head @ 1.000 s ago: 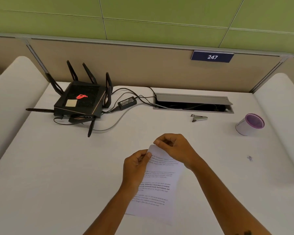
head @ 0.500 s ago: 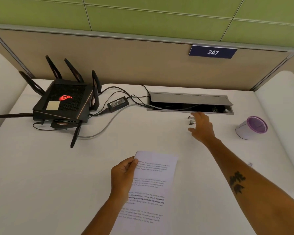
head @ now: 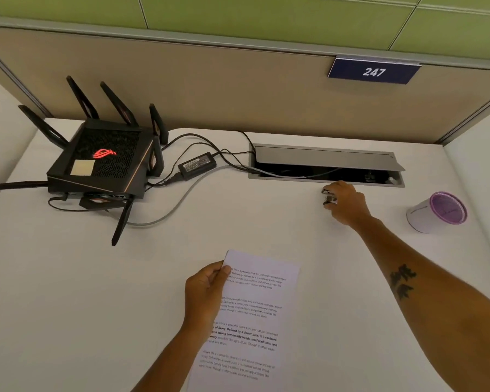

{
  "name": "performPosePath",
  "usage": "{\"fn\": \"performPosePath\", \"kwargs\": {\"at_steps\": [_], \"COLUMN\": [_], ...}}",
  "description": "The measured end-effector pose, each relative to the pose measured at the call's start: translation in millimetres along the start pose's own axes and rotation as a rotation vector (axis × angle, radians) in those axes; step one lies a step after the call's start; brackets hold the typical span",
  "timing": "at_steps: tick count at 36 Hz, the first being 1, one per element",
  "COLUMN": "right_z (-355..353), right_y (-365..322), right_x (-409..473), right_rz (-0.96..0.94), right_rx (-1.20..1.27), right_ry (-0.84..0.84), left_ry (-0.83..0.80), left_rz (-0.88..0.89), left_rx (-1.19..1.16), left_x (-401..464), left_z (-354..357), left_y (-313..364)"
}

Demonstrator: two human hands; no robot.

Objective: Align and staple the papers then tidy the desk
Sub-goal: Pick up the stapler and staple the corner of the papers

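White, floppy papers (head: 255, 312) pinched top-left by the left hand (head: 207, 290), while right hand (head: 347, 205) curls round the small, rigid stapler (head: 330, 198) near the cable hatch (head: 326, 165).

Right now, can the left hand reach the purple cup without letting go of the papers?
Probably not. The left hand pinches the papers near the front of the desk, while the purple cup lies far off to the right, beyond the right hand and its outstretched arm, which lies across the way.
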State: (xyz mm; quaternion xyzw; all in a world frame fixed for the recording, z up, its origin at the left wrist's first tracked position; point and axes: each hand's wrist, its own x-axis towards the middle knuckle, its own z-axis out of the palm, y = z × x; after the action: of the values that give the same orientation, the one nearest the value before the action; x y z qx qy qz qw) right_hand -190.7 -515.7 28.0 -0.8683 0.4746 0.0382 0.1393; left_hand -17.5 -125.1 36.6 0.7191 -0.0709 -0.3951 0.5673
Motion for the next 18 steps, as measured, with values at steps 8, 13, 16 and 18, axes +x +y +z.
{"fn": "performPosePath", "kwargs": {"at_steps": [8, 13, 16, 18], "right_z": [1.9, -12.5, -20.3, -25.4], "right_y": [-13.3, -44.9, -61.7, -72.2], "right_x": [-28.4, -68.3, -92.1, -106.4], "right_rz": [0.041, 0.019, -0.028, -0.065], "right_rx": [0.362, 0.714, 0.761, 0.771], "right_ry": [0.099, 0.096, 0.066, 0.044], "left_ry": [0.015, 0.017, 0.012, 0.013], "left_rz": [-0.02, 0.016, 0.042, 0.055], "left_rx": [-0.038, -0.044, -0.054, -0.06], "left_x": [-4.2, -11.5, -18.6, -23.4], "left_z": [-3.5, -6.6, -8.6, -10.3], "left_y": [1.3, 3.3, 6.5, 8.8]}}
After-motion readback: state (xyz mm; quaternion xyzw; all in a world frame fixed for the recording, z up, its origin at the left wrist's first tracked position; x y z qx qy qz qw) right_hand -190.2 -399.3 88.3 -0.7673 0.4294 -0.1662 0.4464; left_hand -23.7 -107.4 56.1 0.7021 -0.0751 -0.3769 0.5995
